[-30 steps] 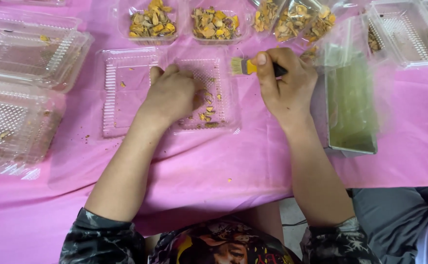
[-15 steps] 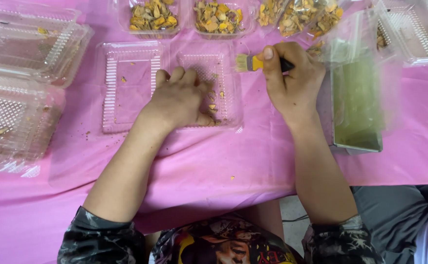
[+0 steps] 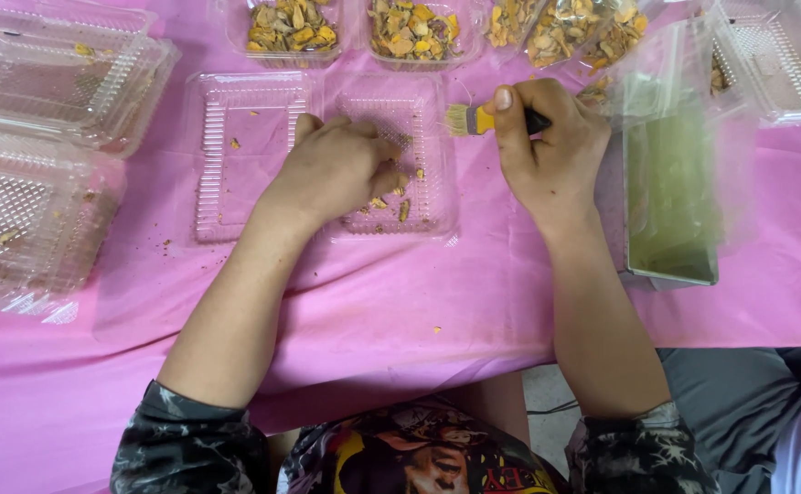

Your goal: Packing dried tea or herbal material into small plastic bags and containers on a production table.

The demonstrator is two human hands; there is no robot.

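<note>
An open clear plastic clamshell tray point(image 3: 254, 155) lies on the pink tablecloth. My left hand point(image 3: 336, 169) rests palm down in its right half, fingers curled over a few yellow-brown dried pieces point(image 3: 400, 206). Just right of the tray, my right hand point(image 3: 547, 151) grips a small brush point(image 3: 469, 119) with a yellow ferrule and pale bristles pointing left over the tray's right edge.
Stacks of clear clamshell trays point(image 3: 44, 137) sit at the left and one more at the far right point(image 3: 780, 64). Filled tubs of yellow-brown pieces point(image 3: 410, 27) line the far edge. A green-tinted box under a clear bag point(image 3: 670, 183) stands to the right. The table's near edge runs by my lap.
Both hands have stayed over the tray; the brush has shifted only slightly. The view has tilted a little, so everything sits slightly higher in frame.
</note>
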